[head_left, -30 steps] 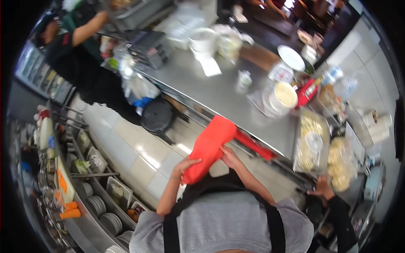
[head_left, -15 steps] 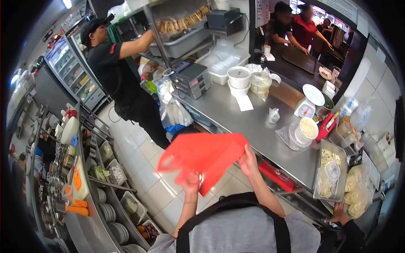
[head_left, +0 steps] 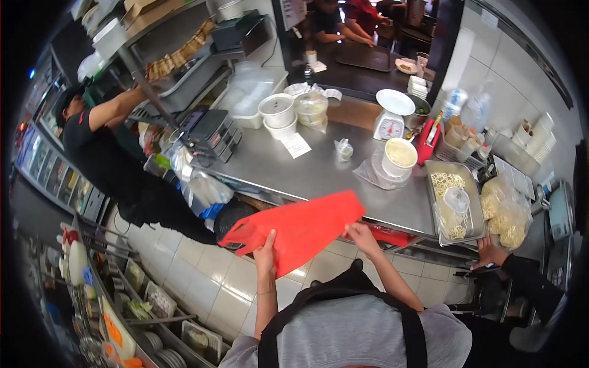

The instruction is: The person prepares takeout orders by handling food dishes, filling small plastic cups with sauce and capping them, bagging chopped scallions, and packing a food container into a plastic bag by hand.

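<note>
A red cloth-like bag (head_left: pixel 313 230) is stretched out in front of my body, its cut-out handles pointing left. My left hand (head_left: pixel 265 254) is closed on its lower edge near the handles, thumb on top. At the bag's right end, my right hand (head_left: pixel 363 238) pinches the lower corner. The bag hangs over the floor, in front of the steel counter (head_left: pixel 313 165), and hides part of the counter's front edge.
On the counter are stacked white tubs (head_left: pixel 277 112), a scale (head_left: pixel 390 124), a tub of pale food (head_left: pixel 400 154) and a noodle tray (head_left: pixel 455 205). A co-worker (head_left: pixel 104 141) stands at left; another person's hand (head_left: pixel 489 253) is at right. Shelves with plates line the lower left.
The red bag has gone from folded and narrow to spread out flat between my hands. The view has swung about, and the left co-worker still reaches toward the shelf.
</note>
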{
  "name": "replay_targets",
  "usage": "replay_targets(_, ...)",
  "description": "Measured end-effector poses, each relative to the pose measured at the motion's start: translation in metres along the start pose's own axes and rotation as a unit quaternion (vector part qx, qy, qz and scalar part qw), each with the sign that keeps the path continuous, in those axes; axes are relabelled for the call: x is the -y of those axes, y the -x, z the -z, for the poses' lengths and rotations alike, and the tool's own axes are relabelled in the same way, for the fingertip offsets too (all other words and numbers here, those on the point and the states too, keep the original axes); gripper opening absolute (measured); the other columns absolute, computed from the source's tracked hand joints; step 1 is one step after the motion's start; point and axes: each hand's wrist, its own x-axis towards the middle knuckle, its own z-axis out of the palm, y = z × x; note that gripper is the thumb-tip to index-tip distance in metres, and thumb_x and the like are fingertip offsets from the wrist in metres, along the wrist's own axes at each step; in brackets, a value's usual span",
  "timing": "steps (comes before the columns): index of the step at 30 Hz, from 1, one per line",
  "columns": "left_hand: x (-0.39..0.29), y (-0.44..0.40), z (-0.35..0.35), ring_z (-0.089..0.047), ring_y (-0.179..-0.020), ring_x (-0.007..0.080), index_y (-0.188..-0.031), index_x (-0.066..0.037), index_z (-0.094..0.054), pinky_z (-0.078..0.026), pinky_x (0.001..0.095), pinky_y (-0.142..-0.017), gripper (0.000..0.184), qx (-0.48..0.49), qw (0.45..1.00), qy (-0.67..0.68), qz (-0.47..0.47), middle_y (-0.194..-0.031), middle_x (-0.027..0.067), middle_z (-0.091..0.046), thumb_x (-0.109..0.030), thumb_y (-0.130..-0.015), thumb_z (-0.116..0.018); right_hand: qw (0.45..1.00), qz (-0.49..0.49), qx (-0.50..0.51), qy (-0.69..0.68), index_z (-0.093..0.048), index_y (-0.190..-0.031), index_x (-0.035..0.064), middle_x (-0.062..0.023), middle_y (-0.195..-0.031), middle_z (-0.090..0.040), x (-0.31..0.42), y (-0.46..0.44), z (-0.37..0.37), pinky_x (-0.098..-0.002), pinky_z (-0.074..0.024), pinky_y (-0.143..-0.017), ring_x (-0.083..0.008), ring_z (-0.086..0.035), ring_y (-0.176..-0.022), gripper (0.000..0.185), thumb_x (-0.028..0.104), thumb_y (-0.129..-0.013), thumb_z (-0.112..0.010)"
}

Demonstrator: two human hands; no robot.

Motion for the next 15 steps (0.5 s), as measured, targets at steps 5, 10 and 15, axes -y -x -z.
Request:
replay_targets(5,-0.021,0.007,-0.012,-0.053,-0.062,0.0084,-0.088,-0.004,-0.06,-0.043,0.0232,-0.055,0.009,0.019,0.984,-0.175,0.001,-0.076,0.0026,-0.058,-0.012,-0.083,-0.06,0.99,-0.017,0.127,0.054,-0.055,-0.093,0.003,-0.0037,-0.083,-0.059,0.032,0.026,-0.025,-0.0244,-0.0464,-0.063,-0.0106,-0.059,-0.07,0.015,0.017,-0.088,-0.053)
replay_targets(10,0.024,0.03,-0.006,-0.041,-0.04,0.0062,-0.071,-0.008,-0.056,-0.032,0.0213,-0.037,0.02,0.148,0.899,-0.391,-0.132,-0.052,-0.0022,-0.047,-0.021,-0.086,-0.058,0.968,0.034,0.174,-0.175,-0.051,-0.08,0.004,-0.0012,-0.071,-0.055,0.073,0.034,-0.097,-0.0232,-0.0458,-0.062,-0.0097,-0.056,-0.064,0.014,0.014,-0.089,-0.051)
replay_targets(15,-0.019,0.039,-0.021,-0.037,-0.031,0.0078,-0.069,-0.01,-0.054,-0.028,0.0226,-0.03,0.027,0.037,0.974,-0.181,0.135,-0.048,-0.0024,-0.045,-0.031,-0.084,-0.059,0.956,0.084,0.262,-0.099,-0.051,-0.076,0.0006,-0.0053,-0.082,-0.056,0.05,0.001,-0.084,-0.0264,-0.0477,-0.072,-0.0118,-0.058,-0.076,0.017,0.009,-0.09,-0.048)
